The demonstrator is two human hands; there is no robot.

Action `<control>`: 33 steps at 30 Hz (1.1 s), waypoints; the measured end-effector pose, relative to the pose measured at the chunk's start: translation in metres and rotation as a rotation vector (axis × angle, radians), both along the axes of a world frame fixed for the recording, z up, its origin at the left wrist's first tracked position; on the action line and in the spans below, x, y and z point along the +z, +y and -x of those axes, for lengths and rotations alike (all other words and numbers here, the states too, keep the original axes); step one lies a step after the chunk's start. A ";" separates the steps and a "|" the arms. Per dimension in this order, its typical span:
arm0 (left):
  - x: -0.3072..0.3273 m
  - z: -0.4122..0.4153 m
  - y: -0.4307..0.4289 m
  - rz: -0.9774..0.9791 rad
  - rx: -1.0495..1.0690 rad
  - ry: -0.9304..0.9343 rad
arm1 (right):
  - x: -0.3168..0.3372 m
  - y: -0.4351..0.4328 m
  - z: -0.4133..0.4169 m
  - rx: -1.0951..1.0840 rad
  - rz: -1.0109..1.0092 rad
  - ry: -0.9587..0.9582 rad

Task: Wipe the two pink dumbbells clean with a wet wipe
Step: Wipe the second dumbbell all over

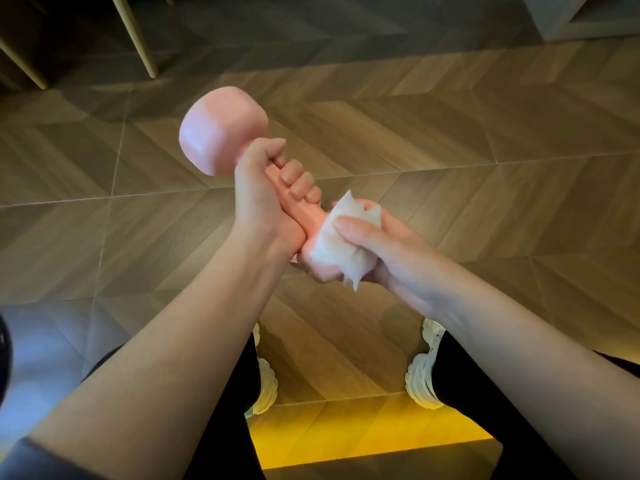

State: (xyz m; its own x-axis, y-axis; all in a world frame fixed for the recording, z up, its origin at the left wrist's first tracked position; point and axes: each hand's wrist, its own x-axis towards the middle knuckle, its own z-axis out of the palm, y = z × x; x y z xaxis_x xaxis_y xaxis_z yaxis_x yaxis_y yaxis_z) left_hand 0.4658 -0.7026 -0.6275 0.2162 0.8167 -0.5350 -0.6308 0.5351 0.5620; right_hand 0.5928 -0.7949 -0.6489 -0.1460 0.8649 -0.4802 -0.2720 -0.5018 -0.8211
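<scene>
One pink dumbbell [221, 133] is held up in the middle of the frame, above the wooden floor [450, 133], slanting from its far end at upper left down to its near end at centre. The left hand [263, 195] is closed round the handle, fingers curled over the bar and thumb on top, and it carries the weight. The right hand [388, 251] holds a crumpled white wet wipe [339, 244] and presses it against the dumbbell's near end, thumb on top of the wipe and fingers cupped beneath. The second dumbbell is not in view.

The step in hand looks like wiping the near end of the first dumbbell. The far end shines and is bare, and the bar is covered by the left hand, so I cannot tell whether either has been cleaned. By that reading, the next move calls for turning the dumbbell in the left hand's grip, or shifting that grip, so the wipe can pass round the near end and then along the handle to the far end. The other dumbbell comes after.

White shoes [422, 382] show at the bottom of the frame and pale chair legs [136, 36] at upper left.
</scene>
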 end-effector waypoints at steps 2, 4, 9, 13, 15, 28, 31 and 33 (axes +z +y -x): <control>0.000 -0.004 -0.003 -0.030 -0.028 0.016 | -0.001 0.002 0.004 -0.067 0.015 -0.057; 0.000 -0.007 -0.003 -0.051 -0.026 0.009 | -0.001 0.005 0.005 -0.108 0.020 -0.077; -0.003 -0.003 0.003 -0.022 0.059 -0.060 | 0.001 0.005 -0.009 -0.014 0.105 0.114; -0.006 -0.003 0.002 0.073 0.086 -0.036 | -0.002 0.002 -0.002 -0.060 0.106 0.127; -0.006 -0.003 0.003 0.081 0.087 -0.021 | -0.004 0.004 0.001 -0.089 0.112 0.082; -0.003 -0.003 0.003 0.048 0.089 -0.090 | 0.003 0.004 -0.009 -0.485 -0.530 -0.746; -0.003 0.000 0.006 0.069 0.118 -0.112 | 0.004 -0.002 -0.009 -0.381 -0.701 -0.776; -0.001 0.003 0.009 0.073 0.155 -0.116 | 0.005 -0.006 -0.013 -0.217 -0.755 -0.782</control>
